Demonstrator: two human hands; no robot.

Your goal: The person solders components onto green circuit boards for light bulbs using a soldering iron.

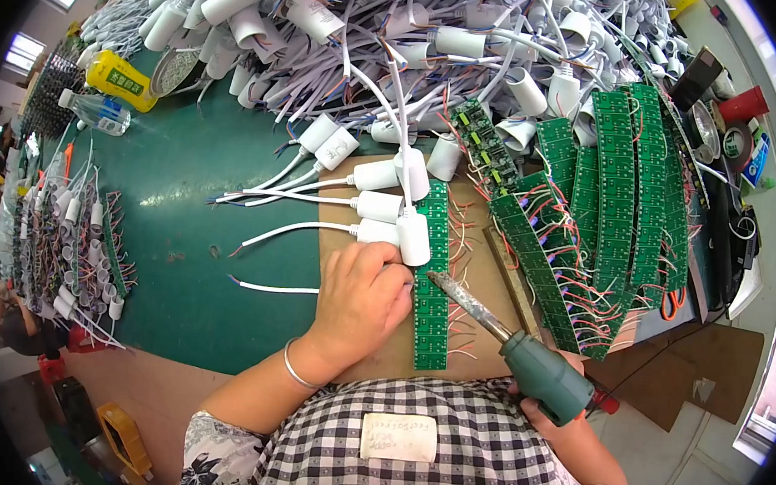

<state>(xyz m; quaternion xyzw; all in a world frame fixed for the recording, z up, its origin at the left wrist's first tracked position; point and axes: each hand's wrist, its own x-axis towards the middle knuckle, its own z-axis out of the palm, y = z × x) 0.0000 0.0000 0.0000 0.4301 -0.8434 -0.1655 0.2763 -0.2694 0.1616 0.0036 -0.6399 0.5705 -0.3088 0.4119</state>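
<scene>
Several clusters of small wired parts (pixel 78 245) at the left edge of the frame. Upper left: clear plastic bottle (pixel 97 114) lying on its side, yellow bottle (pixel 120 81) just above, metal bowl (pixel 180 71) of small grey pieces beside it. Middle left: glossy green table surface (pixel 181 267). Left of centre: white cable (pixel 273 286) running under the left hand (pixel 361 300); fingers curled and pressed together, fingertips mostly hidden, pinched item impossible to tell; bracelet (pixel 296 366) at the wrist. Just above: white sockets (pixel 378 207), most cables pointing left. Top centre: dense heap of similar sockets and cables (pixel 403 48). Centre: narrow green circuit strip (pixel 430 328) lengthwise on a brown board (pixel 393 357), with sockets overlapping its upper left edge and loose wire ends along its right side. Right of centre: soldering iron (pixel 529 363), metal tip over the middle of the strip, contact impossible to confirm. Lower right: right hand (pixel 536 418) closed on the iron's green handle, partly hidden behind it. Right: stacked green circuit panels (pixel 616 187) with red and white wires. Upper right: red cup (pixel 742 104).
</scene>
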